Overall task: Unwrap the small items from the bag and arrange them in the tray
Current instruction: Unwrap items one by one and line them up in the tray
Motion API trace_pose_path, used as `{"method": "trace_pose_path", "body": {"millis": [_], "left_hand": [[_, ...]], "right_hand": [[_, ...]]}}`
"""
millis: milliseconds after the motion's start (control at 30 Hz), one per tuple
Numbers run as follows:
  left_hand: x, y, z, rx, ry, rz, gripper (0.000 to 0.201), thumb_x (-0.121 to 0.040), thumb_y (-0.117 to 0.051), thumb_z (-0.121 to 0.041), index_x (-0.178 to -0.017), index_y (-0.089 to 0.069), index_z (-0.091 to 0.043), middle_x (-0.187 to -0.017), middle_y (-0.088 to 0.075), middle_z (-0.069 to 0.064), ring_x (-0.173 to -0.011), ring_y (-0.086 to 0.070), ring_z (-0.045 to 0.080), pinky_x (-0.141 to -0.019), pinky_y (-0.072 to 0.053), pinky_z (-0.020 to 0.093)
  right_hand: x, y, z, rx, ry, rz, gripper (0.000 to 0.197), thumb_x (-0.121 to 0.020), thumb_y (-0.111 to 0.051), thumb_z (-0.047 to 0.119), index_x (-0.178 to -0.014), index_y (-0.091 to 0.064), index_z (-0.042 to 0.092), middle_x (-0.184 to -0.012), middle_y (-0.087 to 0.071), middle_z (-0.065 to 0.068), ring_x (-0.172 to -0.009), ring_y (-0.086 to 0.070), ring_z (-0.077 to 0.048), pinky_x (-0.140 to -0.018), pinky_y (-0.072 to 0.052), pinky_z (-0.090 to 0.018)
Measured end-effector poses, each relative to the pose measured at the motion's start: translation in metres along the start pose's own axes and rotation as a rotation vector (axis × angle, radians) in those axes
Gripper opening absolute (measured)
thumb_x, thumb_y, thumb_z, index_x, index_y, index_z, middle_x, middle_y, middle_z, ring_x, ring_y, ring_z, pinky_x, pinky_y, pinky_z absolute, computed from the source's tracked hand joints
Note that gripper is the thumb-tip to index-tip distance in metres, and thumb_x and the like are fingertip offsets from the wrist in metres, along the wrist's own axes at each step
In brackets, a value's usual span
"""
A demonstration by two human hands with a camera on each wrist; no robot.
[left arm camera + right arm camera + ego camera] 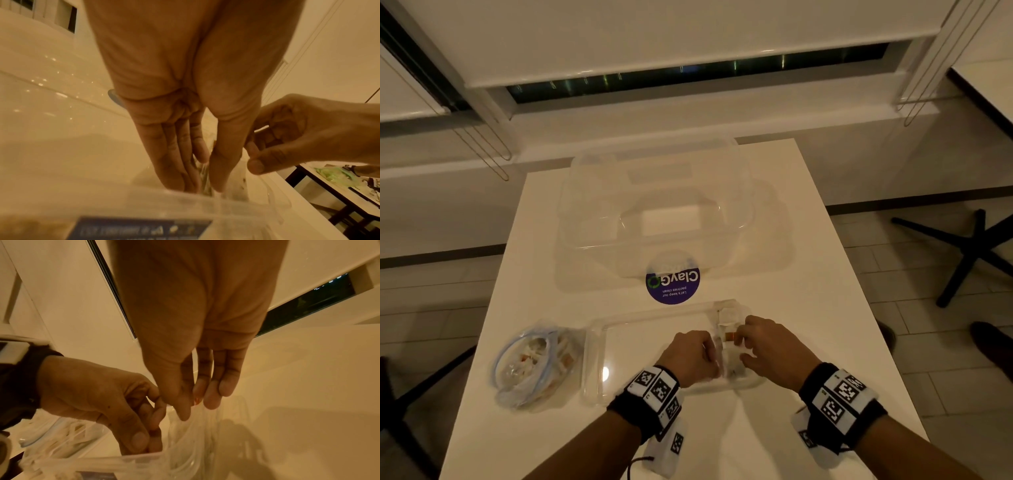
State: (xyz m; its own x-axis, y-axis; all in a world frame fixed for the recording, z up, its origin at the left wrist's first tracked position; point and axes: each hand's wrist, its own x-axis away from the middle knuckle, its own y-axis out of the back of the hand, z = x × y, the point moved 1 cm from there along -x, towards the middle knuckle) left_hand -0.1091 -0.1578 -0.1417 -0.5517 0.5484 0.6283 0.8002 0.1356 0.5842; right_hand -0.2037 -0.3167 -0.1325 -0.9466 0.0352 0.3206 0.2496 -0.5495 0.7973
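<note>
A clear shallow tray lies on the white table in front of me. Left of it is an open zip bag holding several small wrapped items. Both hands meet over the tray's right end. My left hand pinches one side of a clear wrapper between thumb and fingers. My right hand pinches the other side, where a small orange item shows at the fingertips. A whitish crumpled piece sits at the tray's far right corner.
A large clear storage box stands at the back of the table, with a round purple sticker in front of it. The table's edges run close on both sides. A black chair base stands on the floor to the right.
</note>
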Motion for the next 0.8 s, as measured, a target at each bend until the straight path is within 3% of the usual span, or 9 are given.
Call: {"method": "trace_pose_path", "body": {"millis": [133,200,333,433,500,567,633,700,800], "left_hand": [[0.021,0.024,-0.001,0.041,-0.045,-0.073,0.015,-0.079,-0.077,-0.021,-0.082,-0.063,-0.023,-0.079,-0.069,-0.009,-0.071,-0.065,0.008,-0.065,-0.052,0.017],[0.042,0.043,-0.001,0.127,-0.084,-0.187,0.012,-0.08,-0.076,-0.025,-0.083,-0.064,-0.024,-0.078,-0.072,-0.008,-0.073,-0.067,0.008,-0.07,-0.054,0.023],[0.093,0.086,0.014,0.361,-0.141,-0.38,0.01,-0.085,-0.075,-0.019,-0.085,-0.065,-0.021,-0.076,-0.075,-0.001,-0.071,-0.071,0.01,-0.073,-0.055,0.024],[0.124,0.115,0.051,0.405,-0.071,-0.525,0.007,-0.088,-0.071,-0.013,-0.086,-0.067,-0.018,-0.075,-0.075,0.0,-0.071,-0.071,0.006,-0.073,-0.056,0.023],[0.135,0.131,0.093,0.304,0.018,-0.637,0.009,-0.089,-0.069,-0.015,-0.085,-0.067,-0.023,-0.072,-0.074,-0.005,-0.069,-0.069,0.0,-0.07,-0.054,0.017],[0.14,0.141,0.14,0.162,0.116,-0.724,0.02,-0.09,-0.07,-0.016,-0.08,-0.063,-0.031,-0.073,-0.073,-0.009,-0.069,-0.068,0.001,-0.07,-0.056,0.022],[0.138,0.144,0.176,0.051,0.195,-0.702,0.025,-0.092,-0.066,-0.014,-0.081,-0.061,-0.036,-0.08,-0.073,-0.006,-0.076,-0.07,0.011,-0.072,-0.057,0.028],[0.129,0.139,0.189,-0.139,0.25,-0.567,0.014,-0.096,-0.058,-0.018,-0.096,-0.068,-0.028,-0.094,-0.074,0.002,-0.088,-0.07,0.021,-0.075,-0.053,0.029],[0.114,0.133,0.192,-0.37,0.235,-0.42,0.025,-0.099,-0.05,-0.026,-0.118,-0.066,-0.021,-0.11,-0.072,0.006,-0.101,-0.067,0.028,-0.084,-0.052,0.035]], "right_hand": [[0.004,0.009,0.008,-0.007,0.031,-0.044,0.021,-0.084,-0.062,0.024,-0.104,-0.057,0.021,-0.092,-0.05,0.011,-0.077,-0.046,-0.011,-0.066,-0.035,-0.022],[0.005,0.016,0.015,-0.011,0.044,-0.091,0.019,-0.083,-0.062,0.022,-0.1,-0.054,0.024,-0.087,-0.047,0.015,-0.073,-0.047,-0.01,-0.063,-0.034,-0.021],[0.0,0.029,0.043,-0.08,0.07,-0.177,0.022,-0.08,-0.063,0.019,-0.092,-0.049,0.032,-0.08,-0.051,0.013,-0.07,-0.052,-0.009,-0.064,-0.046,-0.025],[-0.017,0.027,0.088,-0.15,0.173,-0.197,0.023,-0.082,-0.065,0.021,-0.096,-0.051,0.034,-0.082,-0.053,0.012,-0.07,-0.054,-0.01,-0.065,-0.048,-0.024],[-0.036,0.019,0.124,-0.175,0.265,-0.179,0.023,-0.084,-0.065,0.022,-0.101,-0.053,0.033,-0.084,-0.054,0.012,-0.07,-0.054,-0.009,-0.066,-0.048,-0.025],[-0.053,0.007,0.159,-0.186,0.345,-0.158,0.024,-0.085,-0.063,0.02,-0.104,-0.053,0.031,-0.085,-0.053,0.011,-0.068,-0.052,-0.009,-0.065,-0.048,-0.029],[-0.066,-0.006,0.188,-0.19,0.389,-0.125,0.024,-0.086,-0.06,0.019,-0.107,-0.054,0.031,-0.086,-0.053,0.011,-0.066,-0.05,-0.007,-0.066,-0.047,-0.031],[-0.072,-0.019,0.206,-0.175,0.402,-0.099,0.024,-0.087,-0.058,0.019,-0.108,-0.054,0.03,-0.087,-0.053,0.01,-0.064,-0.045,-0.005,-0.068,-0.046,-0.031],[-0.078,-0.037,0.223,-0.145,0.389,-0.062,0.024,-0.088,-0.055,0.02,-0.11,-0.054,0.03,-0.089,-0.054,0.01,-0.068,-0.044,-0.005,-0.068,-0.044,-0.03]]}}
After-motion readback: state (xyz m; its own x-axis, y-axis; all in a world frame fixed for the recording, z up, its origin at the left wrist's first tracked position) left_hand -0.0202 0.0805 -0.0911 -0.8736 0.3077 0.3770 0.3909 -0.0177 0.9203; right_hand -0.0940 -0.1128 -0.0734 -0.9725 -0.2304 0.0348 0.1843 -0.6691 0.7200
